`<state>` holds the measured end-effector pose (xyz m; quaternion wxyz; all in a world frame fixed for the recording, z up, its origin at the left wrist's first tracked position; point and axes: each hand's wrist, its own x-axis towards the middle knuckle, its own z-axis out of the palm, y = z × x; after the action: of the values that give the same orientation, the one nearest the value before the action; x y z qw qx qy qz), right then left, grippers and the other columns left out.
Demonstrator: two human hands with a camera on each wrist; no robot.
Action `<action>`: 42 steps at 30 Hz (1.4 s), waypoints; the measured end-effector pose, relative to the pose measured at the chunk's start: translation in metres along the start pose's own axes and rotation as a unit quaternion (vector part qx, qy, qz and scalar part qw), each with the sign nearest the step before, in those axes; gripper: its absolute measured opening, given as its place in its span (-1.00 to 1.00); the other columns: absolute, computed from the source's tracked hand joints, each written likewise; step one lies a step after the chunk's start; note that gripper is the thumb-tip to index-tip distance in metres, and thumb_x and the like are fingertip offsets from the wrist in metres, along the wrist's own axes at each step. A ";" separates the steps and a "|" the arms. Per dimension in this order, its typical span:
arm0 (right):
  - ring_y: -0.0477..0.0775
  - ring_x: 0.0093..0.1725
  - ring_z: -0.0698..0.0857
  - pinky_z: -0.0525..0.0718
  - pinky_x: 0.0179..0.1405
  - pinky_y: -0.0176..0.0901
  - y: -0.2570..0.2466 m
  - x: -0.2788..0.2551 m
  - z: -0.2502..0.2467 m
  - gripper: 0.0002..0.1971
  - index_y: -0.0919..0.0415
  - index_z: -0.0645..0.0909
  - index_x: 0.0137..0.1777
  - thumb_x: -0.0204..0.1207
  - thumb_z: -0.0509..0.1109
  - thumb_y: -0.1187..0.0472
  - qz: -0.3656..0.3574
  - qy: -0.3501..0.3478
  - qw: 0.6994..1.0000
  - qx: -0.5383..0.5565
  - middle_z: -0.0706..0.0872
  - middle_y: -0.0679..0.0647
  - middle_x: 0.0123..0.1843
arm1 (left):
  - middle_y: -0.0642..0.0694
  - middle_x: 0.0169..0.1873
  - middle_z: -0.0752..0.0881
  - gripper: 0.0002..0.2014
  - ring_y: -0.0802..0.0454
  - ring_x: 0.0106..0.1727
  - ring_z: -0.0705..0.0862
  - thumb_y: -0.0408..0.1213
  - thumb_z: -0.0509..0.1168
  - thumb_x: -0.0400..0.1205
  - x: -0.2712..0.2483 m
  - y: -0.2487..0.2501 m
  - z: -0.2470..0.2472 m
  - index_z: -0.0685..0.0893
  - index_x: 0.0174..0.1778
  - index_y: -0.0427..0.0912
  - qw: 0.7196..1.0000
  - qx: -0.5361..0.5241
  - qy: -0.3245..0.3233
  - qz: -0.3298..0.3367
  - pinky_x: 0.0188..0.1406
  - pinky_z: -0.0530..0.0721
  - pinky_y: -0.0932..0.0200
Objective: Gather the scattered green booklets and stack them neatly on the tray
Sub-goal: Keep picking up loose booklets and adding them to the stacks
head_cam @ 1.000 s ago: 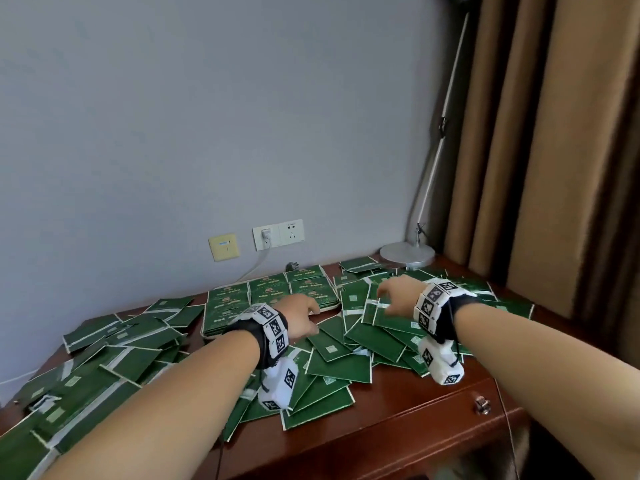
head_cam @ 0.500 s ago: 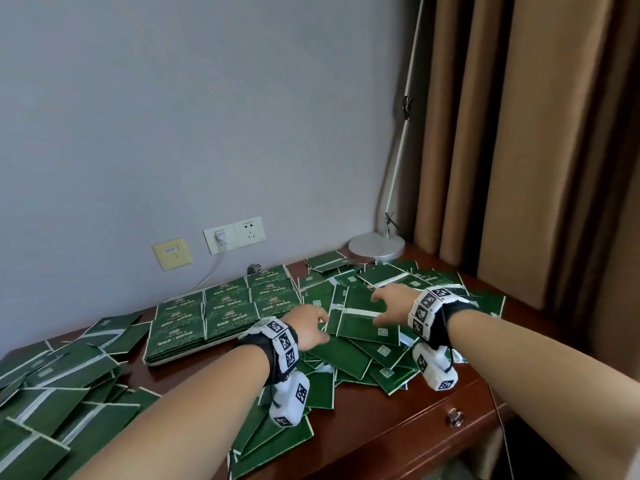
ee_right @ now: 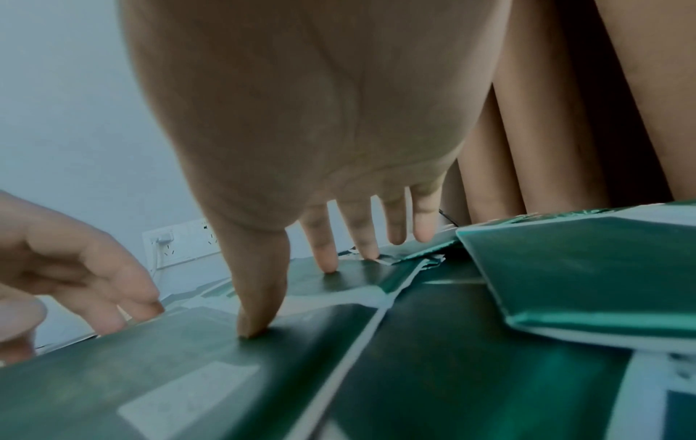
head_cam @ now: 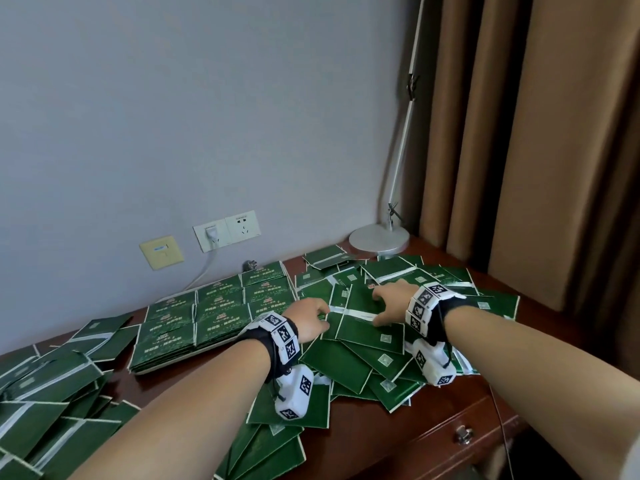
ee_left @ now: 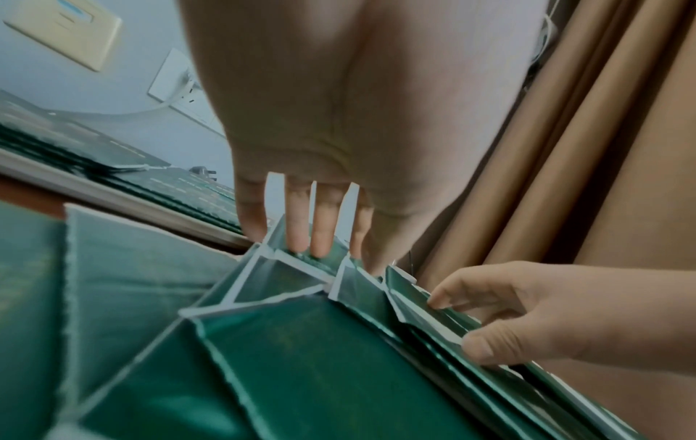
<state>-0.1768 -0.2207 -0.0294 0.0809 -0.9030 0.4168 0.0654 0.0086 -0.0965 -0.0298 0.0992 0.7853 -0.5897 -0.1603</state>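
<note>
**Step in Hand: Collecting Loose Booklets from the Right-Side Heap**

The right hand (head_cam: 388, 299) has its fingers (ee_right: 325, 253) spread and nearly straight, tips and thumb pressing down on the top booklet (head_cam: 363, 306) of the loose heap (head_cam: 363, 362); nothing is gripped. The left hand (head_cam: 308, 318) reaches the same booklet's left edge with fingers extended and lightly bent, tips touching the edges of the covers; no closed grasp is visible.

The tray (head_cam: 180, 362) lies just left of the heap, near the wall, and already carries booklets in neat stacks (head_cam: 214, 317). More booklets lie scattered at the desk's (head_cam: 398, 441) left end.

Judgement: gathering is under way, far from done. The next move calls for squaring several covers between both hands, then lifting them clear. Glossy covers may slide.
</note>
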 end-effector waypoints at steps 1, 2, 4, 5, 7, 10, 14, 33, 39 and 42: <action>0.13 0.39 0.47 0.53 0.28 -0.01 0.003 0.001 0.000 -0.27 0.03 0.40 0.51 0.39 0.46 -0.26 0.001 0.001 1.000 0.002 0.56 0.05 0.41 | -0.04 0.43 0.58 -0.60 -0.03 0.36 0.60 -0.22 0.32 0.65 0.003 0.001 0.001 0.55 0.43 -0.03 1.000 -0.003 -0.002 0.000 0.34 0.52 0.13; 0.13 0.40 0.47 0.53 0.30 -0.02 0.004 0.001 0.000 -0.24 0.04 0.40 0.51 0.36 0.50 -0.25 -0.002 0.005 1.000 0.005 0.55 0.04 0.42 | -0.04 0.43 0.58 -0.61 -0.03 0.35 0.60 -0.21 0.32 0.65 0.006 0.002 0.001 0.56 0.42 -0.02 1.000 -0.005 -0.004 0.000 0.34 0.53 0.12; 0.12 0.45 0.46 0.50 0.38 -0.02 0.008 0.001 -0.002 -0.16 0.05 0.37 0.55 0.30 0.56 -0.23 -0.011 0.017 1.000 0.010 0.52 0.03 0.48 | -0.05 0.42 0.58 -0.63 -0.04 0.36 0.60 -0.22 0.31 0.66 0.011 0.004 0.002 0.58 0.40 -0.02 1.000 -0.008 -0.006 0.001 0.36 0.52 0.12; 0.12 0.48 0.44 0.48 0.42 -0.01 0.011 0.002 -0.003 -0.11 0.04 0.34 0.58 0.28 0.59 -0.21 -0.015 0.022 1.000 0.015 0.48 0.02 0.52 | -0.05 0.42 0.58 -0.64 -0.03 0.37 0.60 -0.23 0.30 0.66 0.014 0.005 0.003 0.59 0.40 -0.03 1.000 -0.010 -0.006 0.002 0.38 0.52 0.12; 0.12 0.54 0.39 0.43 0.50 0.02 0.013 0.002 -0.004 -0.04 0.02 0.27 0.63 0.27 0.61 -0.19 -0.020 0.021 0.999 0.023 0.42 0.01 0.58 | -0.06 0.42 0.59 -0.66 -0.03 0.37 0.60 -0.26 0.29 0.67 0.018 0.007 0.003 0.61 0.38 -0.04 1.000 -0.020 -0.006 0.002 0.39 0.51 0.13; 0.14 0.59 0.31 0.36 0.55 0.04 0.015 0.003 -0.002 -0.03 -0.01 0.18 0.67 0.31 0.59 -0.15 -0.029 0.006 0.999 0.029 0.35 0.02 0.63 | -0.08 0.42 0.58 -0.67 -0.05 0.38 0.59 -0.31 0.28 0.67 0.024 0.009 0.003 0.64 0.36 -0.06 0.999 -0.049 -0.012 -0.008 0.42 0.49 0.13; 0.14 0.60 0.28 0.35 0.54 0.03 0.017 0.003 -0.001 -0.03 -0.02 0.17 0.67 0.32 0.59 -0.13 -0.030 -0.003 0.999 0.036 0.34 0.02 0.63 | -0.11 0.40 0.61 -0.68 -0.07 0.35 0.62 -0.35 0.30 0.65 0.030 0.010 0.005 0.67 0.33 -0.09 0.996 -0.086 -0.010 -0.026 0.45 0.50 0.06; 0.17 0.31 0.59 0.62 0.25 -0.01 -0.012 0.007 -0.004 -0.01 0.07 0.31 0.61 0.19 0.65 -0.16 -0.002 0.050 0.995 0.086 0.48 0.12 0.40 | -0.13 -0.27 0.77 -0.95 -0.02 -0.28 0.70 -0.42 0.49 0.48 -0.015 -0.036 -0.023 0.78 -0.17 -0.28 0.982 -0.100 0.072 -0.141 -0.13 0.76 0.13; 0.11 0.36 0.59 0.61 0.27 -0.08 -0.020 0.004 -0.009 -0.24 0.05 0.32 0.61 0.41 0.53 0.17 -0.004 0.045 0.994 0.100 0.56 0.08 0.45 | -0.07 0.13 0.72 -0.72 -0.01 0.09 0.66 -0.28 0.49 0.48 -0.012 -0.041 -0.020 0.70 0.10 -0.15 0.991 -0.053 0.064 -0.102 0.05 0.54 0.21; 0.06 0.22 0.67 0.68 0.11 -0.13 -0.018 0.001 -0.016 -0.35 0.00 0.46 0.51 0.40 0.47 0.34 -0.012 0.081 0.989 0.119 0.67 0.02 0.29 | -0.06 0.30 0.64 -0.56 -0.03 0.26 0.63 -0.26 0.48 0.50 -0.005 -0.033 -0.015 0.60 0.32 -0.10 0.995 -0.044 0.060 -0.066 0.22 0.55 0.18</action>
<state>-0.1619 -0.2129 -0.0120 0.1549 -0.8941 0.4160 -0.0590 0.0422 -0.0825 -0.0264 0.1578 0.8258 -0.5219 -0.1445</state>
